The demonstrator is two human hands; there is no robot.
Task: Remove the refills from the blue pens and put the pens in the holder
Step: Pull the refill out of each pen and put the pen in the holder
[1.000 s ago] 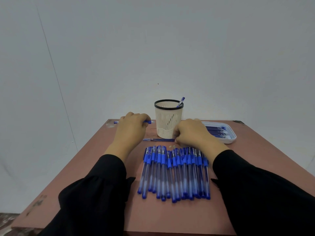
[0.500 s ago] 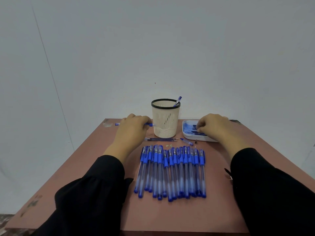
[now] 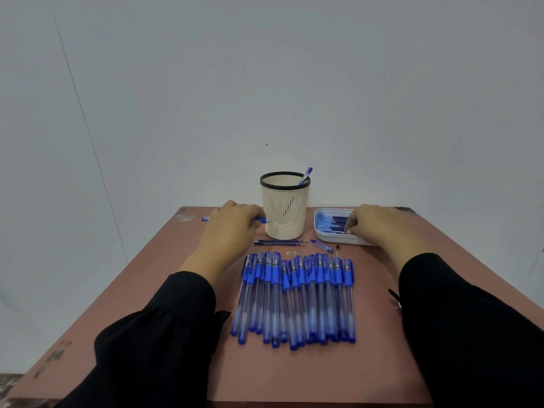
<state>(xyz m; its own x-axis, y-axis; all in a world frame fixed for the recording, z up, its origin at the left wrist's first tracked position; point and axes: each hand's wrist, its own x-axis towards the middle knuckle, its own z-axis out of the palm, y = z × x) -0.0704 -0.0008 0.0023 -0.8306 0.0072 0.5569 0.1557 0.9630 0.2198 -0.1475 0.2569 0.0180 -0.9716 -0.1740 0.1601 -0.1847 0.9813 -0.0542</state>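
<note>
My left hand (image 3: 232,228) grips a blue pen (image 3: 263,220) that lies level, just left of the cream mesh holder (image 3: 285,210). One blue pen (image 3: 306,174) stands in the holder. My right hand (image 3: 379,225) rests on the white tray (image 3: 319,214), its curled fingertips among the blue refills (image 3: 335,223) there. Whether they pinch one is hidden. Several capped blue pens (image 3: 294,298) lie in a row in front of me. Two loose refills (image 3: 279,242) lie before the holder.
A loose pen piece (image 3: 322,246) and a small tip piece (image 3: 338,246) lie between the refills and the tray. The reddish table (image 3: 294,375) ends at a white wall behind the holder. Black sleeves cover both forearms.
My right hand left the spot by the refills in front of the holder and moved right onto the tray. My left hand has kept its hold on the pen beside the holder.
</note>
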